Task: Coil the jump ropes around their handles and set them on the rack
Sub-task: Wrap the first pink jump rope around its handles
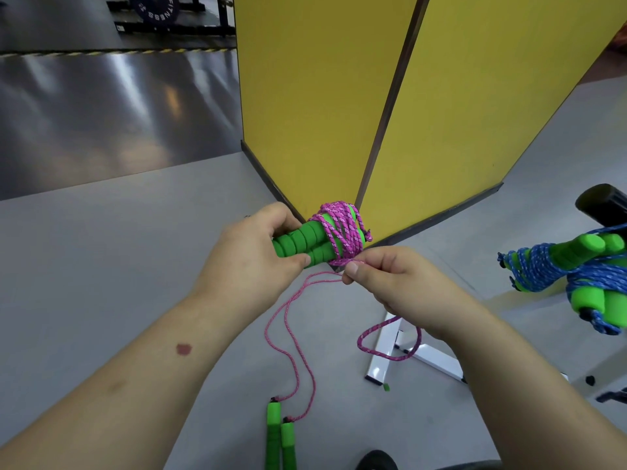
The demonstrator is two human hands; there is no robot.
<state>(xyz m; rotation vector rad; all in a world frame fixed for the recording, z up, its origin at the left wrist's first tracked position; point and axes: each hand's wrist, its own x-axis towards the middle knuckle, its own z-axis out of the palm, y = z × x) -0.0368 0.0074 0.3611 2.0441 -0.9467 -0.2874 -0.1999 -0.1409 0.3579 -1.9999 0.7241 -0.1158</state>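
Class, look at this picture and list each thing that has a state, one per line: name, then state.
Left hand: grips the green handles.
Right hand: pinches the pink rope.
Green handles: held together, partly wrapped.
Pink rope: mostly coiled, a loose loop hanging.
Second pink rope: uncoiled, handles lying on the floor.
Blue ropes: coiled around their handles, at the right.

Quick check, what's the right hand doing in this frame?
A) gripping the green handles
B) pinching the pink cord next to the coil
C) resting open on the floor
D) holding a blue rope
B: the right hand pinches the pink braided cord just below the coil wound on the pair of green foam handles, which the left hand grips.
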